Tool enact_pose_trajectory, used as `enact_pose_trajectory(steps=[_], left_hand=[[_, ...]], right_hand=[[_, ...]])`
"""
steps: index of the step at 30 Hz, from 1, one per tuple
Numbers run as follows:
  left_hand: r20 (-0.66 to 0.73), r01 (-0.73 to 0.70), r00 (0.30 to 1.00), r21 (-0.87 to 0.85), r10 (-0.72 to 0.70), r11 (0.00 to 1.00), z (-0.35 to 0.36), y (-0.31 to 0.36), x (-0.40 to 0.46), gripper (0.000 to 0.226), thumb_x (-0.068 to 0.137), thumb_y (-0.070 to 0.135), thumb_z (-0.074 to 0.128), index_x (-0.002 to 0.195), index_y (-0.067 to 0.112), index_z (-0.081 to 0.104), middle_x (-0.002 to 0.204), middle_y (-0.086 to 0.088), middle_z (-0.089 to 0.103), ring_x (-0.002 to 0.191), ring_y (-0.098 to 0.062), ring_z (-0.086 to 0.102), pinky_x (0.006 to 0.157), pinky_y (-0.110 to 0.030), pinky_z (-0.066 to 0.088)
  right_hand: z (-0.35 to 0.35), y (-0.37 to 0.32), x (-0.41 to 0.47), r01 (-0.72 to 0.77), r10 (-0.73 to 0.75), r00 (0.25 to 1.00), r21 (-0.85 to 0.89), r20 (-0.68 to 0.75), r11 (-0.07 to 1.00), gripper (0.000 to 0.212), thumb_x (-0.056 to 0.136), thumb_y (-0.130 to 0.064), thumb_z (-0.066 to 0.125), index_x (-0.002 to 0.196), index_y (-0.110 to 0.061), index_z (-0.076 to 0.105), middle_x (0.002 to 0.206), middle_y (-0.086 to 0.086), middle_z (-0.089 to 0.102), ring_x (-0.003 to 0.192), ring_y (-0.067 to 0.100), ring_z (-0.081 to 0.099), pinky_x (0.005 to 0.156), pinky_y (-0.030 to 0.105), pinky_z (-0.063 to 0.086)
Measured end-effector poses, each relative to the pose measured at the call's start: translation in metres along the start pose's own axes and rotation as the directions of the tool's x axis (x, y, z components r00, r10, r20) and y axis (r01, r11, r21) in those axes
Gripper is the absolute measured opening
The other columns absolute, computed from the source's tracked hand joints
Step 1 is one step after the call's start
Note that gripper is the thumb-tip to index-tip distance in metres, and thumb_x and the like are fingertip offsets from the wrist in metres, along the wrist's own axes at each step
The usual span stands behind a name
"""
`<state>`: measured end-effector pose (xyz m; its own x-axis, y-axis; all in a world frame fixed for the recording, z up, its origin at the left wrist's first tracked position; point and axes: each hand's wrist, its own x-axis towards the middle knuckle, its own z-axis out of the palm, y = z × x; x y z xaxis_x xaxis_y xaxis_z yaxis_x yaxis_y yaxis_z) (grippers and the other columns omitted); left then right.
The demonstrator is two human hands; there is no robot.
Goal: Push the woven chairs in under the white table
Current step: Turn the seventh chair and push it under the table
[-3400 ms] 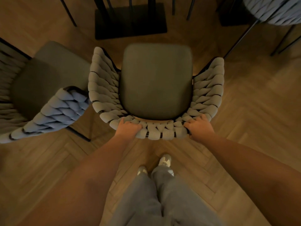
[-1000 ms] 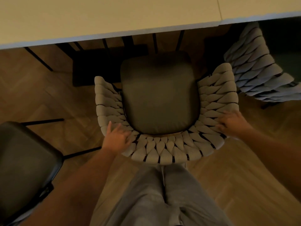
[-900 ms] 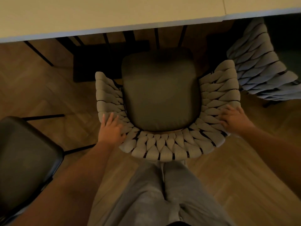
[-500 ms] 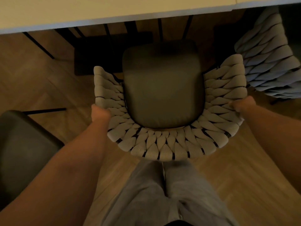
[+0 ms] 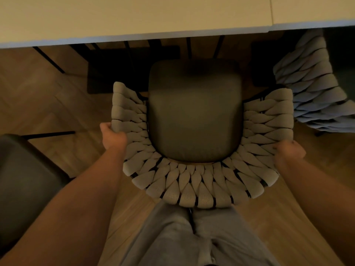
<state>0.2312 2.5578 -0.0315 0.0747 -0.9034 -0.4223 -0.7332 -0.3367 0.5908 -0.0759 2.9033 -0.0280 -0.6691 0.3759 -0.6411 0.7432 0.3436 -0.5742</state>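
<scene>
chair at centre, seat front just short of bench edge at 12 o'clock | left hand grasping woven rim at 9 o'clock | right hand grasping rim at 3 o'clock | second chair at 2 o'clock

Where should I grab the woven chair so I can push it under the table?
Grab the woven chair by the two curved sides of its backrest, coming from behind, as the left hand and right hand do. The thick woven rim wraps round the seat, so fingers can curl over it, and its open front already faces the white table.
</scene>
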Motion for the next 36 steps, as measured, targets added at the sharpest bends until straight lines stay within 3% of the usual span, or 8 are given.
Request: enact_pose_trajectory(steps=[4,11,16,18,22,27,32,36], left_hand=[[0.020,-0.016,1.000,0.004,0.016,1.000,0.015,0.026,0.006,0.034,0.090,0.002,0.052,0.120,0.016,0.042,0.106,-0.004,0.051,0.094,-0.022,0.052,0.081,-0.036,0.048],[0.097,-0.068,0.994,0.280,0.042,0.958,0.045,0.045,0.006,0.056,0.094,0.009,0.053,0.142,0.015,0.025,0.137,-0.016,0.043,0.123,-0.034,0.043,0.101,-0.049,0.041],[0.385,-0.473,0.878,0.794,0.285,0.383,0.065,0.020,-0.040,0.068,0.097,0.037,0.043,0.154,0.026,0.006,0.157,-0.023,-0.016,0.144,-0.042,-0.014,0.115,-0.057,-0.005],[0.646,-0.673,0.737,0.727,0.197,0.134,0.069,0.006,-0.066,0.053,0.099,0.049,0.027,0.149,0.029,0.029,0.160,-0.018,0.002,0.146,-0.039,-0.005,0.115,-0.058,-0.006],[0.833,-0.819,0.547,0.552,-0.078,0.154,0.073,-0.001,-0.120,0.068,0.094,0.067,0.014,0.107,0.024,0.065,0.103,-0.001,0.065,0.103,-0.020,0.057,0.101,-0.043,0.035],[0.912,-0.901,0.391,0.406,-0.121,0.154,0.066,-0.002,-0.139,0.099,0.067,0.092,0.023,0.137,0.026,0.048,0.133,-0.002,0.056,0.120,-0.023,0.052,0.099,-0.040,0.039],[0.953,-0.954,0.298,0.299,-0.047,0.008,0.063,-0.011,-0.141,0.064,0.085,0.048,0.061,0.142,0.032,0.036,0.136,0.001,0.052,0.121,-0.021,0.051,0.098,-0.039,0.040],[0.953,-0.953,0.303,0.303,-0.016,-0.005,0.067,-0.010,-0.141,0.056,0.088,0.036,0.060,0.139,0.034,0.038,0.133,0.002,0.054,0.118,-0.021,0.053,0.090,-0.038,0.043]], right_hand=[[-0.001,-0.019,-0.004,0.040,-0.040,0.998,-0.003,-0.041,0.999,0.044,0.092,0.002,0.052,0.134,-0.010,0.052,0.132,0.013,0.055,0.121,0.030,0.051,0.100,0.037,0.044],[0.008,-0.041,0.039,0.300,-0.288,0.954,-0.272,0.087,0.914,0.047,0.087,-0.014,0.049,0.135,-0.013,0.048,0.126,0.015,0.056,0.114,0.034,0.053,0.097,0.045,0.046],[-0.005,-0.007,0.040,0.668,-0.562,0.710,-0.658,0.424,0.348,0.078,0.087,-0.009,0.060,0.153,-0.015,0.018,0.159,0.018,0.000,0.146,0.037,0.001,0.117,0.050,0.010],[-0.010,0.006,0.029,0.720,-0.522,0.590,-0.694,0.616,-0.003,0.060,0.090,-0.017,0.057,0.146,-0.019,0.037,0.159,0.016,0.011,0.147,0.032,0.002,0.114,0.052,-0.007],[-0.013,0.031,-0.008,0.775,-0.095,0.430,-0.421,0.898,-0.471,0.059,0.098,-0.055,0.011,0.119,-0.035,0.062,0.117,-0.010,0.065,0.119,0.010,0.050,0.113,0.045,0.003],[-0.023,0.049,-0.027,0.869,0.060,0.234,-0.181,0.970,-0.460,0.117,0.060,-0.088,-0.023,0.136,-0.036,0.049,0.131,-0.012,0.058,0.121,0.010,0.052,0.104,0.038,0.030],[-0.023,0.062,-0.034,0.863,0.152,0.195,-0.096,0.969,-0.496,0.064,0.092,-0.043,0.052,0.150,-0.029,0.026,0.151,-0.002,0.039,0.138,0.017,0.036,0.108,0.037,0.028],[-0.016,0.060,-0.034,0.817,0.161,0.260,-0.128,0.952,-0.562,0.067,0.091,-0.028,0.057,0.149,-0.029,0.024,0.152,-0.002,0.035,0.136,0.022,0.036,0.105,0.037,0.033]])
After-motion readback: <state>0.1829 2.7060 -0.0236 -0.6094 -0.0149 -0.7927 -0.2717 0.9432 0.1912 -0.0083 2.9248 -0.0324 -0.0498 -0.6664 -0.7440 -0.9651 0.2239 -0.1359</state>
